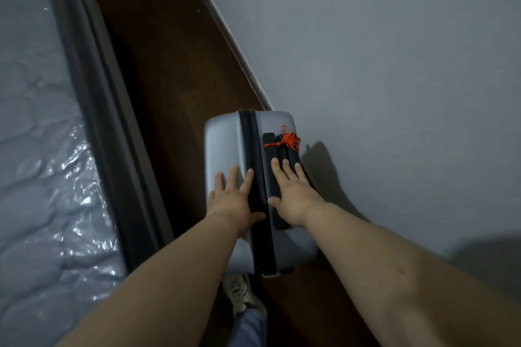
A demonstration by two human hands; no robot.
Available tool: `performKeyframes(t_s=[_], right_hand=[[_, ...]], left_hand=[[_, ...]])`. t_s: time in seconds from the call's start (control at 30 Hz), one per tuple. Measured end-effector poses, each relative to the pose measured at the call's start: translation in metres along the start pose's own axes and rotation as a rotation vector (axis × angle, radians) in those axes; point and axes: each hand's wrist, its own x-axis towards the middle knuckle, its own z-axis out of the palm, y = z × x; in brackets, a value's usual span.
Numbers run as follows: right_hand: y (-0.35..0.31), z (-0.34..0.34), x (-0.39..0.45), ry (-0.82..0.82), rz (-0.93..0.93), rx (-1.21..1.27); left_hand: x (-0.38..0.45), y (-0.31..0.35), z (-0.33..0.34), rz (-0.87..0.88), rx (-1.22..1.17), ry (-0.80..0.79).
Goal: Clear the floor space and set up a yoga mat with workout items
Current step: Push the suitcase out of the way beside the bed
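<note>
Now you have both palms flat on top of the pale blue suitcase (225,149), which stands in the narrow strip of wooden floor (169,79) between the bed (42,149) and the wall (366,51), its far side close against the wall. Your left hand (234,200) presses the shell, fingers straight; your right hand (293,194) lies spread over the black handle (270,149), gripping nothing. Push evenly through both palms, low and steady, so the case rolls straight along the skirting. Mind the red knot (289,141) and your shoe (242,293) just behind it.
</note>
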Motion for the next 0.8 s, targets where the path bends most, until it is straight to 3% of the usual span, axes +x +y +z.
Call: performKeyframes(t_s=[0.5, 0.8], right_hand=[[-0.144, -0.208, 0.274, -0.068, -0.106, -0.093], [-0.262, -0.329, 0.448, -0.1, -0.204, -0.201]], left_hand=[[0.221, -0.093, -0.257, -0.09, -0.11, 0.012], [0.356, -0.173, -0.423, -0.195, -0.184, 0.014]])
